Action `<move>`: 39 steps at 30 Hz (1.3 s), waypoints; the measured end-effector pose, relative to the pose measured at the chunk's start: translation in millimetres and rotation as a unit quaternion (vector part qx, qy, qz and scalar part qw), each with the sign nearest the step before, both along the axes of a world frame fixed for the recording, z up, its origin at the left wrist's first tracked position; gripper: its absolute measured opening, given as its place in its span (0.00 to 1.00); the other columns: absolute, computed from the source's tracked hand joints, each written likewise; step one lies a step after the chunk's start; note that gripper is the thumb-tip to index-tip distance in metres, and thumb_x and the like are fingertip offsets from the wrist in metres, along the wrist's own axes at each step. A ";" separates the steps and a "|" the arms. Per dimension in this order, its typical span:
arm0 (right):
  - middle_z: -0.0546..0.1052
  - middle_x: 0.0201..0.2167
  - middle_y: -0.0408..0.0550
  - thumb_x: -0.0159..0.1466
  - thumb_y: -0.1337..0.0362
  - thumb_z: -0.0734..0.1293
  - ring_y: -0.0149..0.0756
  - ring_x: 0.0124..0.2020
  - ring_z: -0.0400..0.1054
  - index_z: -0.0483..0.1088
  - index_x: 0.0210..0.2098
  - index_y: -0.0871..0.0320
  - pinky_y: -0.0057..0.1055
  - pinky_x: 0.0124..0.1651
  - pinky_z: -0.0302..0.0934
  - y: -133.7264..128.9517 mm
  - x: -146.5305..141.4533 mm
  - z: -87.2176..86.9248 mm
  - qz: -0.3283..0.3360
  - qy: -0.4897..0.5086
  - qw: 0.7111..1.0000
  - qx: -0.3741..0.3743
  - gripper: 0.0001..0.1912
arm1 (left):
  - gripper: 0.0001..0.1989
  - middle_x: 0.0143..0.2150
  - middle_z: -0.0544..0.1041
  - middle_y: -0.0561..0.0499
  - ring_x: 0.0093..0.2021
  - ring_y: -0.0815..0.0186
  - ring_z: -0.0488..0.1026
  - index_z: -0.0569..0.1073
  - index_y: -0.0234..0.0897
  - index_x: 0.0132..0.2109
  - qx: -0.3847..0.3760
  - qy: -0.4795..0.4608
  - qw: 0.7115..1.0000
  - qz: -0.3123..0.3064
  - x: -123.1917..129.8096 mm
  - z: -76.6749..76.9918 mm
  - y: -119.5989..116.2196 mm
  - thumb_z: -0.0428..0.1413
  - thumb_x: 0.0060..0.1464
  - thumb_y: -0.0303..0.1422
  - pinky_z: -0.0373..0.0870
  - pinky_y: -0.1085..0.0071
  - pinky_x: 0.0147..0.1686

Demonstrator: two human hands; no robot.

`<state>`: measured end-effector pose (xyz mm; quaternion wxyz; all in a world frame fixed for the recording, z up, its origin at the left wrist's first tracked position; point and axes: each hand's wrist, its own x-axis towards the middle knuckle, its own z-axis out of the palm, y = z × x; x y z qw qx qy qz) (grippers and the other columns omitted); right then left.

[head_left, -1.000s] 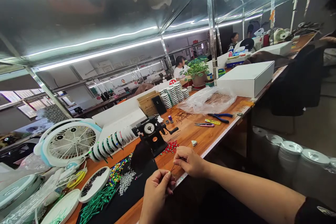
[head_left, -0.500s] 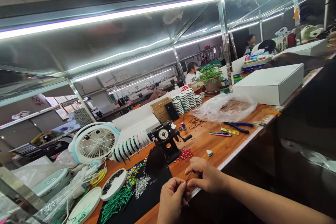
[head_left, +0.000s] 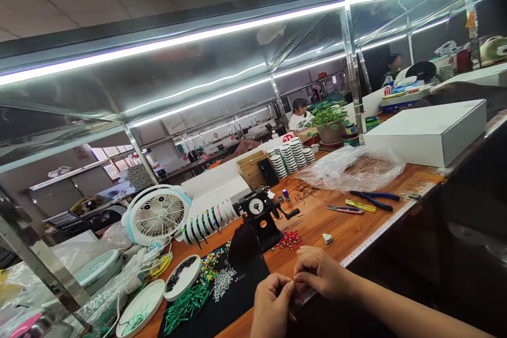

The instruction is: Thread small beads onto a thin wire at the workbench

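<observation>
Seen from your head camera, the sole view, your left hand (head_left: 273,303) and right hand (head_left: 322,269) nearly meet above the near edge of a wooden bench (head_left: 317,222). Each is closed in a pinch, thumb against bent forefinger, with the fingertips close together. Whatever sits between them, if anything, is too small to make out, so you cannot be said with certainty to be gripping it.

Just beyond your fingers lies a heap of small red pieces (head_left: 291,240), loose on the wood and apart from both hands; a small white piece (head_left: 327,238) sits beyond your right knuckles. Behind the red heap stands a black device with a dial and a crank (head_left: 261,211). To the left of your left hand, a black mat (head_left: 237,301) carries silvery pieces (head_left: 224,281) and green sticks (head_left: 186,303). Farther out, past your right hand, lie blue-handled pliers (head_left: 368,197) and pink-handled snips (head_left: 344,209).

The red pieces look light and hard, likely to roll or skip from a loose pinch; one at a time, between the pads of thumb and forefinger, seems the surest hold. Anything finer at your fingertips would probably weigh almost nothing and be best held near its end.
</observation>
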<state>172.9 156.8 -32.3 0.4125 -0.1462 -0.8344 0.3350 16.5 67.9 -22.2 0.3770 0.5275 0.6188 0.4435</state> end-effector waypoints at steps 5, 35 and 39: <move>0.69 0.23 0.44 0.58 0.70 0.66 0.32 0.29 0.63 0.70 0.24 0.61 0.30 0.34 0.54 -1.6 -0.1 1.7 0.001 0.003 1.000 -0.011 0.06 | 0.18 0.22 0.74 0.48 0.13 0.74 0.60 0.69 0.32 0.30 0.000 -0.003 1.000 -0.010 -0.4 -3.4 1.0 0.56 0.49 0.46 0.52 0.76 0.13; 0.75 0.25 0.55 0.50 0.72 0.66 0.44 0.31 0.70 0.68 0.19 0.62 0.35 0.35 0.60 -0.7 -78.2 48.0 -0.165 -0.166 0.965 -0.115 0.04 | 0.11 0.26 0.75 0.43 0.28 0.57 0.69 0.75 0.37 0.27 0.142 0.164 0.976 -0.029 -8.7 -18.9 -9.7 0.53 0.52 0.36 0.62 0.66 0.30; 0.68 0.20 0.42 0.60 0.62 0.60 0.28 0.22 0.60 0.65 0.26 0.60 0.25 0.26 0.55 -6.1 -58.3 63.5 -0.114 -0.054 0.976 -0.176 0.09 | 0.12 0.23 0.73 0.44 0.27 0.57 0.68 0.73 0.37 0.24 0.143 0.132 0.981 0.005 -6.3 -24.2 -7.9 0.54 0.50 0.38 0.60 0.64 0.31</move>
